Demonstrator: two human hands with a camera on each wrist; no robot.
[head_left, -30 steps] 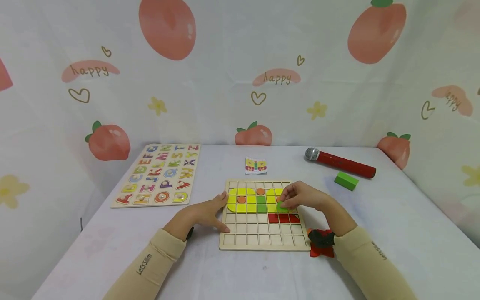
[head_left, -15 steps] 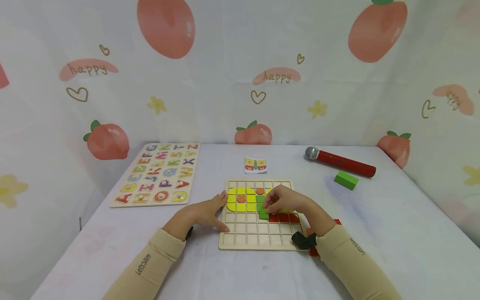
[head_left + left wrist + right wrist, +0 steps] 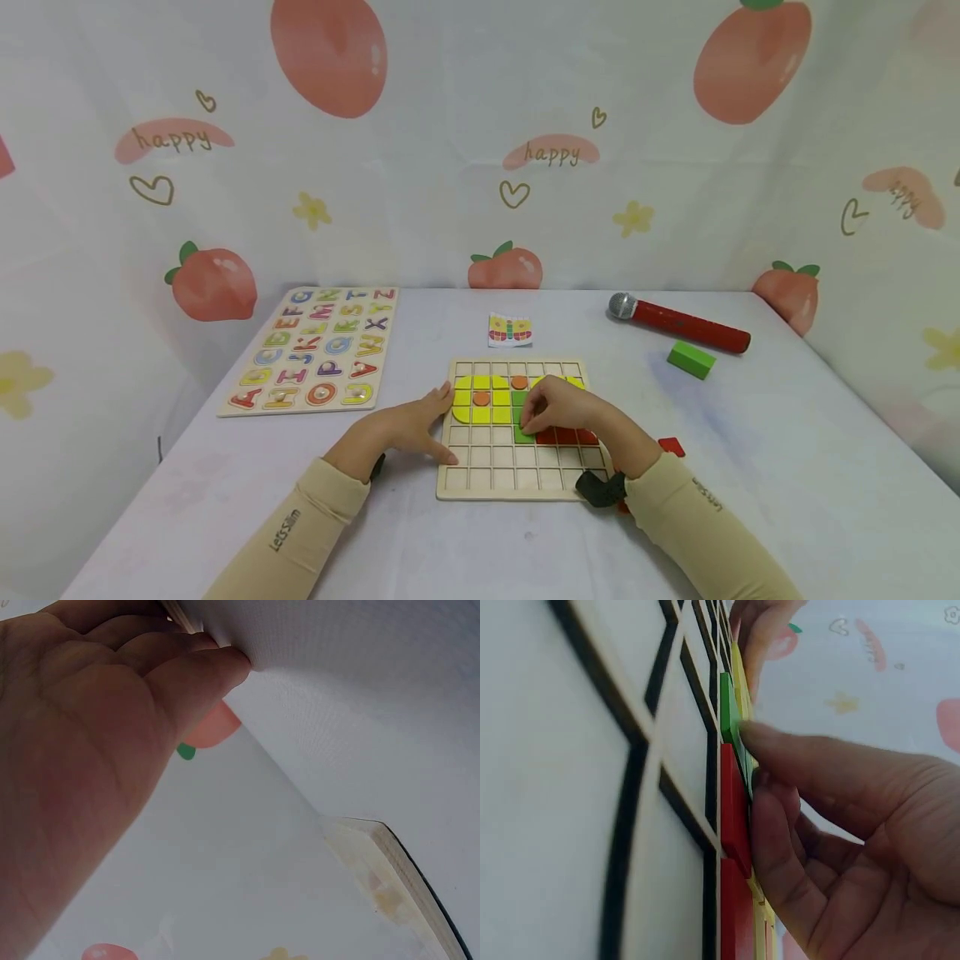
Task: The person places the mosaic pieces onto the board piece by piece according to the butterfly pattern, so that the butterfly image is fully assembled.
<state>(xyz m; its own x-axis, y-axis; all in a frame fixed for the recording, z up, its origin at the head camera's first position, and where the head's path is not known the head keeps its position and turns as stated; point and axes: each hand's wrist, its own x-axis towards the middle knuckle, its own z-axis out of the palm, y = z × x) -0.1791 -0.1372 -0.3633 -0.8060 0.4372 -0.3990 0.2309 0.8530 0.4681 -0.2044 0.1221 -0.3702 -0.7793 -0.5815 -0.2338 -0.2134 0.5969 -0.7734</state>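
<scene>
A wooden grid board (image 3: pixel 527 479) lies before me, partly filled with yellow, green, red and orange pieces. My left hand (image 3: pixel 411 428) rests spread along its left edge, thumb near the front and fingers toward the back. My right hand (image 3: pixel 567 407) is over the middle of the board, its thumb and fingertips at a green square tile (image 3: pixel 522 437). In the right wrist view that green tile (image 3: pixel 726 709) sits in a cell beside the red pieces (image 3: pixel 733 802), with the thumb touching it. The right hand hides part of the right-hand yellow pieces.
An alphabet puzzle board (image 3: pixel 311 350) lies at the left. Behind the grid is a small butterfly picture card (image 3: pixel 510 330). A red microphone (image 3: pixel 686 323) and a green block (image 3: pixel 691 359) lie at the back right. Red pieces (image 3: pixel 671 447) lie partly under the right forearm.
My right hand has carried the green tile left and forward from over the right-hand yellow pieces into a cell left of the red row. The left hand has stayed at the board's edge.
</scene>
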